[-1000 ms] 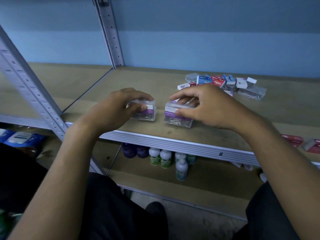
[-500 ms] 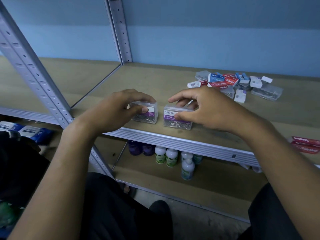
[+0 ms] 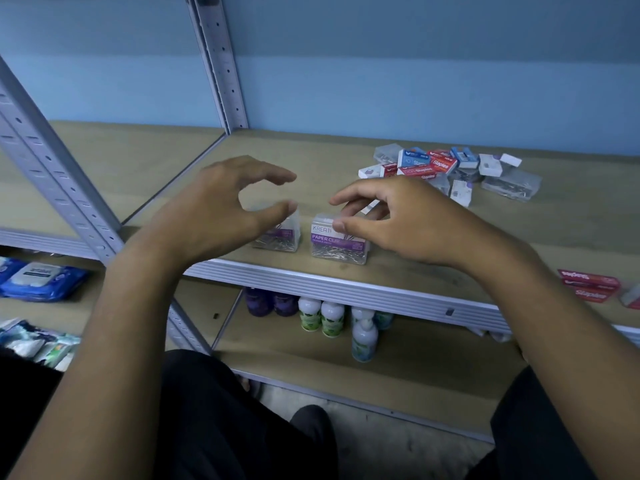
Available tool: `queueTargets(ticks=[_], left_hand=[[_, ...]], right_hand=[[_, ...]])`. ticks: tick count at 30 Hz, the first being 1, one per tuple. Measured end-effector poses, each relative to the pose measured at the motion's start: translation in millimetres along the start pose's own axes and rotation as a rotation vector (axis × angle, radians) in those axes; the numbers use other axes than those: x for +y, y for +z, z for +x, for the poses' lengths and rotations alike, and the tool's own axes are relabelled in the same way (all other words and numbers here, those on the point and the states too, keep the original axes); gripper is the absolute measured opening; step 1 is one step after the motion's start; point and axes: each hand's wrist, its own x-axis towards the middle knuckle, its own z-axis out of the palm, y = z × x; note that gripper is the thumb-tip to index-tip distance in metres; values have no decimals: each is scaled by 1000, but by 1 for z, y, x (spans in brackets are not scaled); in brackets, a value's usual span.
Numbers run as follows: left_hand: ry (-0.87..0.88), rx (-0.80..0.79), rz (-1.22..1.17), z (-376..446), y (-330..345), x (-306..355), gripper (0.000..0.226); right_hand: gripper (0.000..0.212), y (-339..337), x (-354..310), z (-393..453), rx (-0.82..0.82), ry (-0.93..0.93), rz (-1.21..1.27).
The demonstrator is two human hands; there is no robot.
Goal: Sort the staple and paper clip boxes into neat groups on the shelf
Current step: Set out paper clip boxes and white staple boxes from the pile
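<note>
Two clear, hard plastic paper clip boxes were seen standing side by side, slightly apart, near the front edge of the wooden shelf (image 3: 346, 147). The left paper clip box (image 3: 278, 233) was partly hidden behind the left hand (image 3: 214, 209), whose fingers were spread in a loose arc just above it, gripping nothing. The right paper clip box (image 3: 337, 242), rectangular with a purple label band and silver clips heaped inside, was touched at its top by the thumb of the right hand (image 3: 405, 220); whether it was actually pinched could not be told.

Further back on the right, a jumbled pile of boxes (image 3: 446, 168) was noted: red and blue cardboard staple boxes, white ones, and clear plastic cases. Red staple boxes (image 3: 590, 284) lay at the right edge. The shelf was edged with ribbed grey metal and carried by perforated metal uprights (image 3: 221, 64). On the lower shelf, rounded bottles (image 3: 322, 317) stood, and blue soft wipe packs (image 3: 41, 277) lay to the left.
</note>
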Motion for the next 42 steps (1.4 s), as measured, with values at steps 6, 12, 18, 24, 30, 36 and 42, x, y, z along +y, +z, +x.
queueTargets(ticks=[6,12,18,24,30,36,42], left_hand=[[49,22,-44,17,17,31,31],[81,-17,-63,39,38,55,30],[66,-125,-59,58,59,69,33],[20,-190,10,82,72,74,40],[-104,-176,18,104,86,75,47],[-175,-258,39,114,93,74,56],[-176,-316,92,117,96,76,60]], right_hand=[[33,-13,12,-10,37,35,-25],[29,-37,35,-28,72,98,-55],[42,-56,65,-43,64,200,-181],[55,-65,89,-38,77,306,-254],[68,-62,104,-17,81,370,-259],[59,-60,110,-4,38,375,-271],[54,-60,118,4,-28,401,-354]])
